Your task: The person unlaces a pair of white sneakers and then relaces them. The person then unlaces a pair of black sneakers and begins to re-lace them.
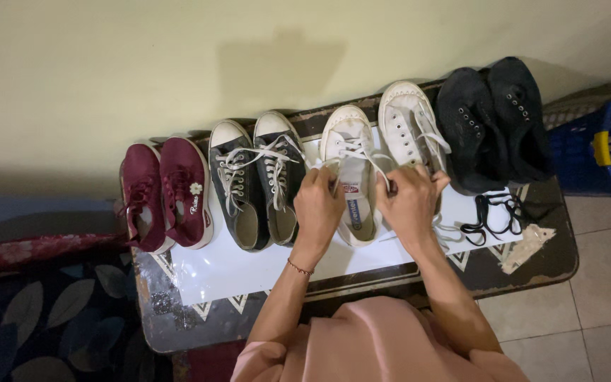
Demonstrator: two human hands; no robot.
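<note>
The white shoe (351,180) (its laces hang loose) sits on the table (546,262). The left hand (317,204) and right hand (410,201) pinch its laces (362,152).

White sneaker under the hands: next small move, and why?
Probably draw the lace ends taut. Both hands, left hand and right hand, grip the white laces at the open throat of the left white sneaker, and the laces look slack across the eyelets.
</note>
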